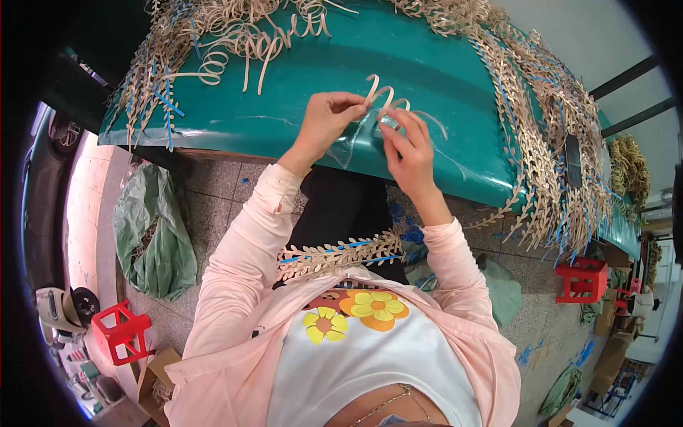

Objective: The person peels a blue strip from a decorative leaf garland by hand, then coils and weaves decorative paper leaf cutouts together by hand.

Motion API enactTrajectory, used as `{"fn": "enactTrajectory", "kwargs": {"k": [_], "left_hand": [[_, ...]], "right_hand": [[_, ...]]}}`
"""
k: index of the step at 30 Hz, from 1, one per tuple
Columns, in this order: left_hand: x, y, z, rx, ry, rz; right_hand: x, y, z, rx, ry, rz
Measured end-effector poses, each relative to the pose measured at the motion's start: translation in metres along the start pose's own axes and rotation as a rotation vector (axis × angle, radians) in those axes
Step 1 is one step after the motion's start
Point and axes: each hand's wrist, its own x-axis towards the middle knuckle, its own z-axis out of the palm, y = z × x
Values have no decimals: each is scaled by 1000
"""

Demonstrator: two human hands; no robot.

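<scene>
Over the near edge of the green table, my left hand pinches one end of a cream curled strip between thumb and fingers. The strip runs in loose coils toward my right hand, whose thumb and fingertips are closed on it. A piece of clear plastic film hangs below the fingers, beside my left hand. Exactly how the film and strip meet is hidden by my fingertips. Across my lap lies a bundle of beige leaf garlands with blue ties.
More curled strips lie at the table's back left, beside leaf garlands. A thick row of garlands drapes over the right side, with a dark phone-like object on it. Red stools and a green sack stand on the floor.
</scene>
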Motion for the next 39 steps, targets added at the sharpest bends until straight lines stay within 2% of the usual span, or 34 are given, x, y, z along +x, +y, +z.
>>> {"fn": "enactTrajectory", "kwargs": {"k": [3,5,10,12,15,17,19,22,26,30,32,33,36,37,39], "left_hand": [[-16,-11,2,112,57,113],[-21,-9,6,137,68,113],[-19,-16,3,269,98,158],[-20,-14,1,774,111,351],[-19,-18,-1,617,163,315],[-24,-14,0,627,168,231],[-20,-18,-3,614,166,276],[-25,-15,-4,673,156,288],[-30,-25,-7,579,179,259],[-34,-17,-8,598,154,270],[-31,-19,-5,612,186,337],[-31,-22,-4,623,210,397],[-29,-29,0,738,250,485],[-27,-31,2,733,250,495],[-23,-32,7,751,300,442]], "right_hand": [[-17,-7,-1,-26,22,-9],[-27,-14,-3,-142,18,-33],[-63,-46,-4,-7,16,37],[-79,-57,1,70,-7,85],[-108,-69,5,238,-162,263],[-123,-78,5,286,-241,355],[-132,-86,5,360,-299,495],[-141,-87,1,371,-414,525],[-152,-88,0,361,-557,476],[-153,-96,0,359,-614,502],[-151,-98,4,511,-292,789],[-136,-98,0,562,-153,858],[-92,-99,-6,475,91,807],[-81,-97,-5,469,96,800],[-61,-88,1,206,-25,696]]}}
